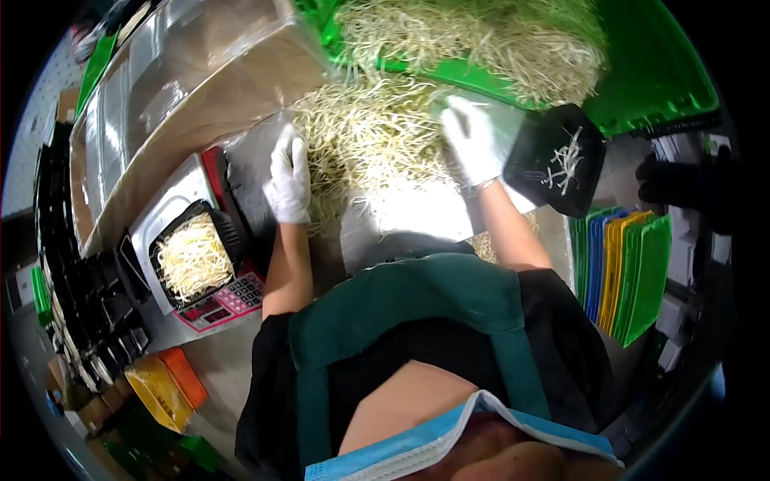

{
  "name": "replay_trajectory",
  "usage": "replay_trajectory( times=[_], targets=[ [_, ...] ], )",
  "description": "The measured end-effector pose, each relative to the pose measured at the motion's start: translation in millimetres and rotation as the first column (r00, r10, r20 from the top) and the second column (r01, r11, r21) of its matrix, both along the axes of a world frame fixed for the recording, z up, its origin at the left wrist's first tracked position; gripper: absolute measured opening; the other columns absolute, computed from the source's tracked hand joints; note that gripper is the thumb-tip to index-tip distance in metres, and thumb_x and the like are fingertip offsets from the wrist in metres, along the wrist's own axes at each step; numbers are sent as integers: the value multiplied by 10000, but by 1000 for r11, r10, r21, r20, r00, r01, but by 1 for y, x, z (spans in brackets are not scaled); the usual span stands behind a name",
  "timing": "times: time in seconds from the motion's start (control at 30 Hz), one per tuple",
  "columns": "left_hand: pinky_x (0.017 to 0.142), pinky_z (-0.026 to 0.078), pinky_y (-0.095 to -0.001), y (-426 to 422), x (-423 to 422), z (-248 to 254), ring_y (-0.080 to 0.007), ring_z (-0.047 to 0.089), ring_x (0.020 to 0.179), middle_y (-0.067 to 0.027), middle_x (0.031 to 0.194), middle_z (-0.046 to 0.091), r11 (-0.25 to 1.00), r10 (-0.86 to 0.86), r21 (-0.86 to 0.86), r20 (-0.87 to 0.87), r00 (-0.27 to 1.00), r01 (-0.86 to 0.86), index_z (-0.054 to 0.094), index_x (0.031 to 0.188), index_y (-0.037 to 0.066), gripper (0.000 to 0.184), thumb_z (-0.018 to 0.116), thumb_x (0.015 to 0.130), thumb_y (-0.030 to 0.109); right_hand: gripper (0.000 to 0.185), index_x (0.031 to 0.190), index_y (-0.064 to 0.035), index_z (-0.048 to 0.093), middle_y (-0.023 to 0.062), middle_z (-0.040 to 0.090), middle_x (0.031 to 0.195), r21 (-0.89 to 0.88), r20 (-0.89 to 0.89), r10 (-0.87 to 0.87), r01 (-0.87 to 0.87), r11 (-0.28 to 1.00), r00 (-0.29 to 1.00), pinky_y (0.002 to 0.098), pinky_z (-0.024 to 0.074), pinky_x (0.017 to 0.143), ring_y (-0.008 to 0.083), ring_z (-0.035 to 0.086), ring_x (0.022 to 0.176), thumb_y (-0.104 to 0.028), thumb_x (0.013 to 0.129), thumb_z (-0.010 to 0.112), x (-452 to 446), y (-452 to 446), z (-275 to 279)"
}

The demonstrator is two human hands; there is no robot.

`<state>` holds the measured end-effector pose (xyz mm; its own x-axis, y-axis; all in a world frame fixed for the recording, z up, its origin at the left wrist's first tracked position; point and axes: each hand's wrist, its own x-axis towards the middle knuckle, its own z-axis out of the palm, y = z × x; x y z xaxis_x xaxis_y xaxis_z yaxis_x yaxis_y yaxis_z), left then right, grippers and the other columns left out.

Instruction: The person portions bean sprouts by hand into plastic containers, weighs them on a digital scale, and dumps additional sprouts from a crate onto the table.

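Observation:
A large loose pile of bean sprouts (377,140) lies on a metal work surface in front of me. At its left edge is my left hand (289,178), in a white glove, fingers stretched upward and nothing visible in it. My right hand (472,143), also white-gloved, is at the pile's right side with its fingers extended, seemingly holding nothing. Right of that hand, a black tray (589,164) has a few sprouts in it. Another black tray, filled with sprouts (192,256), sits on a scale (233,301) to the left.
Behind the pile stands a green crate (658,64) with more bean sprouts. A plastic-lined cardboard box (200,88) is at the upper left. Stacked black trays (60,264) line the far left. Green, blue and yellow crates (622,268) stand at the right.

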<state>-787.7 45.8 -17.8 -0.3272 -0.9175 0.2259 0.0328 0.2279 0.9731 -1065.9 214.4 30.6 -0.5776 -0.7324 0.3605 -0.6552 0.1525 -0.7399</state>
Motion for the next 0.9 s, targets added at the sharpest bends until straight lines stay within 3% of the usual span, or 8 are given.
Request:
replay_trajectory(
  times=[0.07,0.17,0.23,0.37,0.43,0.6,0.83,0.9],
  targets=[
    [1119,296,-398,-22,0,28,-323,460,1287,-230,1332,524,947,281,-262,400,872,-185,434,1365,-68,610,585,935,338,482,1253,3,588,188,620,1244,49,475,-91,78,996,875,347,435,1016,307,586,1168,-335,912,632,-27,-21,-17],
    [923,383,-456,-52,-29,3,-355,523,1026,-199,1131,586,945,285,-321,733,618,-55,425,1371,-38,688,602,892,424,643,1299,-1,548,186,593,1292,126,266,-15,-20,992,964,346,432,1015,319,575,1185,-503,899,579,-15,-67,-36],
    [967,400,-427,-24,-53,-7,-348,533,1070,-214,1160,588,915,192,-403,508,839,35,529,1296,49,505,587,928,389,792,1347,-38,512,173,544,1360,293,188,134,-185,938,973,345,399,1048,317,521,1252,-669,869,487,21,-82,-12],
    [909,481,-331,18,-31,27,-232,617,1010,-183,1119,664,937,-134,295,-187,973,185,537,1313,10,445,636,920,194,506,1218,-136,646,118,650,1214,189,299,459,-524,831,837,367,410,1036,279,556,1188,-510,880,606,44,-66,3],
    [919,476,-331,12,0,41,-190,613,1004,-148,1050,691,977,-116,-160,169,979,143,621,1199,-9,333,633,916,166,405,1106,-152,709,104,669,1182,300,136,433,-454,839,891,378,398,1052,254,568,1176,-468,861,643,36,-79,34],
    [1097,340,-358,-17,-15,37,-296,493,1263,-191,1339,539,969,134,-245,424,896,-29,547,1316,19,452,631,918,217,764,1360,-111,523,173,440,1451,392,-218,464,-359,847,858,421,327,1102,316,411,1336,-681,856,462,34,-153,0],
    [1180,100,-448,-31,-51,27,-386,195,1442,-240,1535,260,964,-16,-169,734,679,204,233,1509,58,713,547,947,364,481,1171,-113,626,150,586,1262,322,126,763,-754,573,634,374,421,1008,294,561,1163,-513,920,539,59,-75,29],
    [1043,372,-397,-29,-66,32,-309,503,1240,-182,1351,526,879,-233,-75,794,561,471,464,1398,89,505,534,952,313,426,1115,-92,624,137,602,1202,300,101,748,-737,606,656,394,458,959,293,590,1081,-461,914,557,43,-89,51]
  ],
)
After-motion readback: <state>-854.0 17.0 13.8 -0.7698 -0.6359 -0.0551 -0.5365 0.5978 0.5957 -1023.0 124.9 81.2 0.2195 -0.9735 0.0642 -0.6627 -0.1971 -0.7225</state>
